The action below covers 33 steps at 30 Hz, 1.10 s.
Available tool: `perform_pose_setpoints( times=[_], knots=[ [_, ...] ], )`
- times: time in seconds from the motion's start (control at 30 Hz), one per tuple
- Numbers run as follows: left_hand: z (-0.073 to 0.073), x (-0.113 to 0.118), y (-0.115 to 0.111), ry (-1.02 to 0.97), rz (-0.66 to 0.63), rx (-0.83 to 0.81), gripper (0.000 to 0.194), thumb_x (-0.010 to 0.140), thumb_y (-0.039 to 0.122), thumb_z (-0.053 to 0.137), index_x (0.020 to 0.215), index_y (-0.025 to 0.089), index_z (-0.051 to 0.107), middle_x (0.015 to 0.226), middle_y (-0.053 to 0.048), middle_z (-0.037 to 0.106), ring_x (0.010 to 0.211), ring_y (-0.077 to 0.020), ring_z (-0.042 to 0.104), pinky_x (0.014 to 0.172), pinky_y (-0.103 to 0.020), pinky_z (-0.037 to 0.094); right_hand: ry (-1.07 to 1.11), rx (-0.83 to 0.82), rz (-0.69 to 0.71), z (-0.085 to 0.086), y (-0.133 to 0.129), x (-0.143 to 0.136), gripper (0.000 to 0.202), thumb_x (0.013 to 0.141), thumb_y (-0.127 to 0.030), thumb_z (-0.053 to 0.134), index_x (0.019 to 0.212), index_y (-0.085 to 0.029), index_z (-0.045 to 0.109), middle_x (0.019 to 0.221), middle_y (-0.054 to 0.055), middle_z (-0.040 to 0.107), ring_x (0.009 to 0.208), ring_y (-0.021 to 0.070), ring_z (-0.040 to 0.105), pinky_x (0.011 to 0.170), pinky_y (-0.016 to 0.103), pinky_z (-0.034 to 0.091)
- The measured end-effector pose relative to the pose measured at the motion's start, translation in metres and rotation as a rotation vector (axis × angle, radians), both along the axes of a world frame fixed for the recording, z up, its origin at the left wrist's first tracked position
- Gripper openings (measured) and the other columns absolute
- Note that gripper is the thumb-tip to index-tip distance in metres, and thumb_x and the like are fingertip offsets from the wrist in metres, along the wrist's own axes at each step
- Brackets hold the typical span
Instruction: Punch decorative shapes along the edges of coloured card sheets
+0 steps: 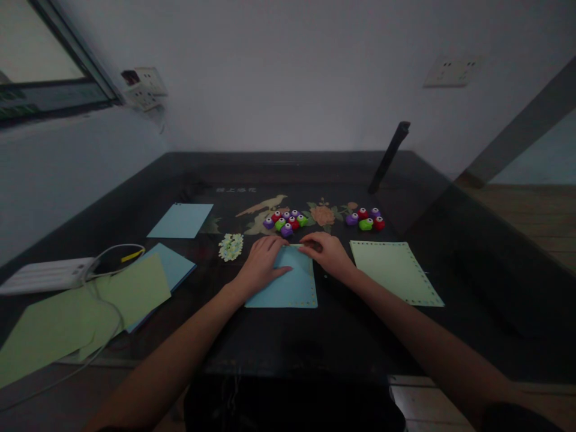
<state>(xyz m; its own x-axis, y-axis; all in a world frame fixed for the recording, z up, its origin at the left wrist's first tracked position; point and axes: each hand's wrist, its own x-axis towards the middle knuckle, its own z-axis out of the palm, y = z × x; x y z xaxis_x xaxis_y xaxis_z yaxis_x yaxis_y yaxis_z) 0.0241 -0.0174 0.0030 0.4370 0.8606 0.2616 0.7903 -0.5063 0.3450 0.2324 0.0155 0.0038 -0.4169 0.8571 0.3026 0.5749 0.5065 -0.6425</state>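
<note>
A blue sheet (288, 288) with small marks along its right and bottom edges lies in front of me on the dark table. My left hand (266, 264) rests on its upper left part, thumb apart from the fingers. At the sheet's top right corner, my right hand (327, 252) has thumb and fingers drawn together; what they hold, if anything, is too small to tell. Just beyond the hands sits a cluster of red, green and purple punches (287, 230). Left of my left hand is a heap of small pale cut-out pieces (231, 246).
A pale green sheet (393, 270) with marked edges lies right, more punches (365, 220) behind it. Blue paper (182, 220), green sheets (139, 288), a white power strip (54, 274) and its cable are left. A black post (389, 157) stands at the back right.
</note>
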Motion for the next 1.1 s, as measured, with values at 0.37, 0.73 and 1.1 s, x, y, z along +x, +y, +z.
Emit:
perform_pose_setpoints(
  times=[0.37,0.73,1.1],
  knots=[
    [0.0,-0.003,0.002,-0.027,0.016,0.062,0.063,0.074,0.034,0.068,0.13,0.024,0.039,0.119,-0.009,0.053,0.113,-0.028,0.047,0.098,-0.046,0.035,-0.05,-0.194,-0.009,-0.001,-0.001,-0.002,0.013,0.077,-0.023,0.062,0.067,-0.015,0.06,0.057,-0.003,0.049,0.056,0.0113,0.046,0.054,0.024,0.03],
    [-0.004,-0.017,0.019,-0.721,0.174,-0.064,0.071,0.074,0.038,0.065,0.134,0.021,0.032,0.131,-0.014,0.044,0.119,-0.0275,0.047,0.095,-0.044,0.043,0.524,-0.583,-0.044,-0.001,0.012,0.012,0.018,0.068,-0.032,0.066,0.075,-0.016,0.061,0.064,0.0,0.059,0.053,0.011,0.051,0.052,0.025,0.04],
    [0.007,-0.009,0.002,-0.83,0.143,-0.663,0.035,0.076,0.048,0.062,0.077,0.013,0.063,0.066,-0.004,0.066,0.055,-0.0132,0.058,0.052,-0.024,0.045,0.632,-0.472,-0.163,0.017,0.021,0.034,0.028,0.07,-0.036,0.067,0.088,-0.015,0.064,0.073,0.003,0.063,0.059,0.0116,0.051,0.05,0.025,0.036]
  ],
)
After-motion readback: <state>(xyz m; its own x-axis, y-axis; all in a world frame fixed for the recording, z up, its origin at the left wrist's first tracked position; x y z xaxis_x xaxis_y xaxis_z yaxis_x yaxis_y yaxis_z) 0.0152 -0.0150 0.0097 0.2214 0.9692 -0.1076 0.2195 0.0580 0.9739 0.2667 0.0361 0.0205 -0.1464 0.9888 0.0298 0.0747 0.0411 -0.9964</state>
